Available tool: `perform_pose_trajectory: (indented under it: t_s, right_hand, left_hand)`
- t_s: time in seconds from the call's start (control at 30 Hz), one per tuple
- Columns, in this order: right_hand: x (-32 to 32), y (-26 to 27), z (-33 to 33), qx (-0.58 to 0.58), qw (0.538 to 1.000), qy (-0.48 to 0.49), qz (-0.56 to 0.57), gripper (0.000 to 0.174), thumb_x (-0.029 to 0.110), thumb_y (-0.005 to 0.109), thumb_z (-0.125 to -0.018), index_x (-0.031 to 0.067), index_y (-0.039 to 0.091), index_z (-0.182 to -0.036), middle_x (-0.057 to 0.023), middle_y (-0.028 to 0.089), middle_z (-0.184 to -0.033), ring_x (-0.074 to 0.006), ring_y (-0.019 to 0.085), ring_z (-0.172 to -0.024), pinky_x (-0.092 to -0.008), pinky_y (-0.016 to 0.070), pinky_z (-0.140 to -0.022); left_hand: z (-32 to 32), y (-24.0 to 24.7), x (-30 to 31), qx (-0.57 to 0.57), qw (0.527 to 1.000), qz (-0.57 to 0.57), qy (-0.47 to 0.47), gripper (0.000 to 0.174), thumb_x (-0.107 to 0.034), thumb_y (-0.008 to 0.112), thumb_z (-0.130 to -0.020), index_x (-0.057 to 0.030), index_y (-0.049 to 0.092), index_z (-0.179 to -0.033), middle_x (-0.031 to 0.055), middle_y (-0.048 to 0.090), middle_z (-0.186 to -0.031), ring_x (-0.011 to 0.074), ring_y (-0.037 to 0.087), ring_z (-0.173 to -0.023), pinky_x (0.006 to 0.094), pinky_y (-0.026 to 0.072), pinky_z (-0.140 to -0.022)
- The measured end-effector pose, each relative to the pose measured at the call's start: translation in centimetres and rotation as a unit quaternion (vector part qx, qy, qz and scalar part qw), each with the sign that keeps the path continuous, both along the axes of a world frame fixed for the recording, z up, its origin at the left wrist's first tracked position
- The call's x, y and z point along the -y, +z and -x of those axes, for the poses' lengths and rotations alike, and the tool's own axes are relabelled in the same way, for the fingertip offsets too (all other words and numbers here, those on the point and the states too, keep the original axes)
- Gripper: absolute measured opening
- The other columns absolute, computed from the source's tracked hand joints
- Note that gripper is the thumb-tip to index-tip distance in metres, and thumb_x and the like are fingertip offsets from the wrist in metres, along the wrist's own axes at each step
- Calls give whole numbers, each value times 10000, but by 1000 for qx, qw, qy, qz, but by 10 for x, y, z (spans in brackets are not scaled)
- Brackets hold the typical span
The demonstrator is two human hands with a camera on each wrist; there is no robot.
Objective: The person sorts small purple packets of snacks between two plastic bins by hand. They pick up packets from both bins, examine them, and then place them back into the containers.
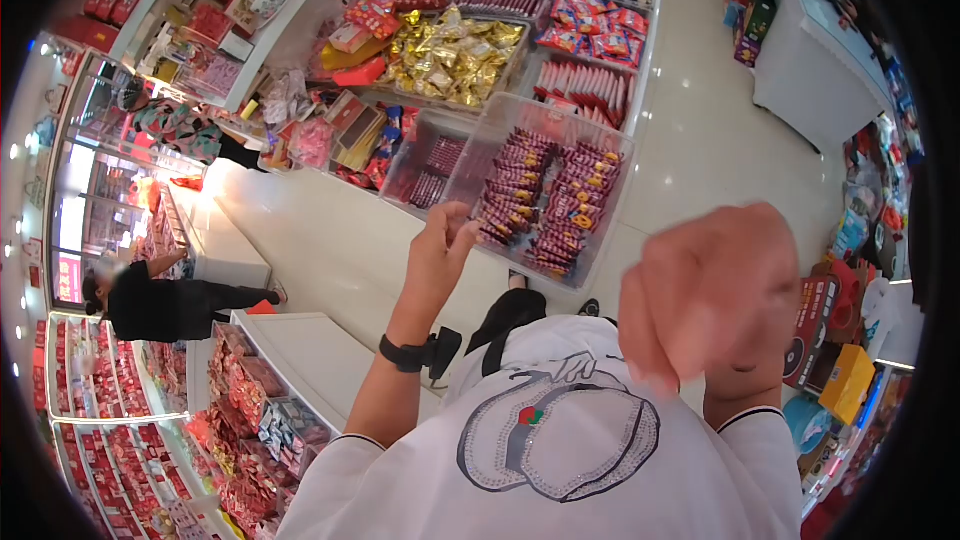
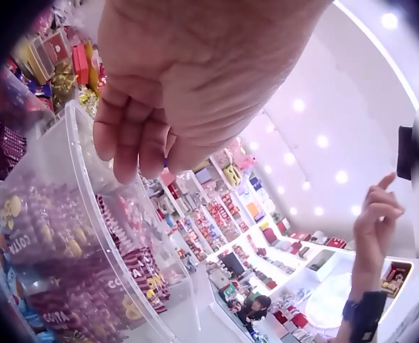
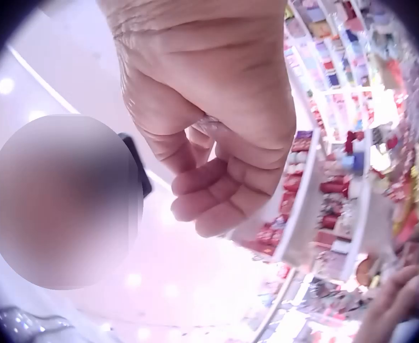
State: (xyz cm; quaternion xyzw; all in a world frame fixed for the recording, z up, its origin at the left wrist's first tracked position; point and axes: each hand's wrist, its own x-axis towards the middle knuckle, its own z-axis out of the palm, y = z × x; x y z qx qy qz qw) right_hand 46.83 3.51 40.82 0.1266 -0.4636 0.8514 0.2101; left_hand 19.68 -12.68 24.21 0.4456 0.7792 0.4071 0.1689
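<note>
"Loosely curled, both of them. How does the left hand (image 1: 438,245) sit?"

"At the left edge of the clear bin (image 1: 487,130), thumb close to the index finger, the other fingers bent and slack. I see nothing gripped in it."

"Does it touch the plastic?"

"That I can't tell. From the left wrist the fingertips hang just beside the rim — contact or a slight gap, it could be either."

"And the right hand (image 1: 715,290)?"

"Held up near the head camera, in front of the white shirt (image 1: 565,440), well apart from the bin. It's blurred there, but the right wrist view shows the fingers bent softly inward, with a gap between thumb and palm, and nothing visible in the grasp."

"Where are the purple packets (image 1: 578,202)?"

"Inside the clear bin, stacked in two rows, left and right. A smaller bin (image 1: 405,160) with more packets stands just beside it, on the left."

"What lies beyond?"

"Gold-wrapped sweets (image 1: 455,58) in a tray — and red-and-white packets (image 1: 585,90) to the right of those."
</note>
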Motion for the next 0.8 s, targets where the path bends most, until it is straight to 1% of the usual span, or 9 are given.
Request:
perform_pose_trajectory:
  t_s: [0.03, 0.07, 0.1, 0.17, 0.27, 0.37, 0.47, 0.57, 0.8]
  right_hand:
    - [1, 14, 0, -39, 998, 55, 2, 74, -11, 691, -910, -12, 742, -857, -140, 640, -859, -264, 674, -761, -388, 562, -655]
    - [-3, 26, 2, -75, 991, 111, -27, 87, -57, 698, -888, 1, 761, -873, -145, 643, -871, -275, 681, -780, -397, 574, -678]
    - [-4, 36, 4, -101, 981, 160, -51, 83, -56, 698, -888, 0, 759, -875, -144, 643, -869, -273, 680, -777, -395, 572, -675]
    - [2, 46, 8, -127, 969, 195, -82, 76, -53, 697, -888, -3, 753, -878, -142, 642, -864, -268, 678, -771, -390, 569, -670]
    - [12, 54, 20, -141, 962, 208, -102, 65, -49, 696, -887, -8, 746, -883, -139, 641, -857, -262, 674, -761, -382, 565, -663]
    - [20, 58, 37, -144, 959, 213, -117, 54, -45, 695, -886, -12, 738, -888, -135, 639, -851, -256, 671, -752, -374, 560, -656]
    - [29, 59, 57, -145, 959, 209, -124, 44, -41, 694, -885, -17, 730, -893, -132, 638, -844, -249, 668, -742, -367, 556, -649]
    - [38, 60, 77, -143, 959, 204, -136, 36, -37, 693, -884, -21, 723, -898, -129, 637, -837, -243, 664, -732, -359, 552, -641]
    - [52, 60, 122, -120, 968, 167, -144, 31, -28, 691, -883, -32, 705, -910, -122, 634, -822, -228, 657, -710, -342, 542, -625]
  left_hand:
    - [2, 3, 1, 11, 1000, 5, 8, 284, -161, 697, -983, -11, 591, -1200, 55, 655, -804, 120, 608, -728, 279, 511, -703]
    - [3, 5, 2, 24, 1000, 9, 16, 273, -155, 692, -989, -8, 589, -1195, 43, 656, -818, 105, 602, -746, 266, 501, -717]
    - [5, 6, 2, 38, 999, 12, 22, 263, -148, 687, -995, -4, 586, -1190, 31, 657, -833, 89, 597, -764, 254, 492, -732]
    - [13, 6, 1, 54, 998, 2, 19, 260, -145, 683, -995, -7, 585, -1193, 36, 672, -864, 91, 612, -792, 257, 502, -748]
    - [27, 4, -2, 67, 998, 8, 4, 277, -150, 675, -994, -8, 577, -1212, 50, 683, -891, 99, 637, -829, 266, 520, -777]
    - [43, 3, -6, 73, 997, 8, -12, 284, -158, 670, -994, -10, 578, -1217, 56, 683, -896, 107, 648, -829, 271, 524, -779]
    - [62, -8, -7, 91, 995, -7, -30, 285, -172, 667, -992, -6, 582, -1208, 89, 685, -861, 145, 661, -782, 298, 534, -733]
    - [84, -12, -5, 88, 995, 22, -48, 273, -153, 661, -993, -10, 584, -1212, 54, 673, -889, 114, 653, -830, 274, 529, -779]
    - [136, -34, -1, 187, 981, -20, -50, 229, -148, 642, -1006, -9, 595, -1182, 34, 665, -882, 88, 642, -792, 250, 530, -750]
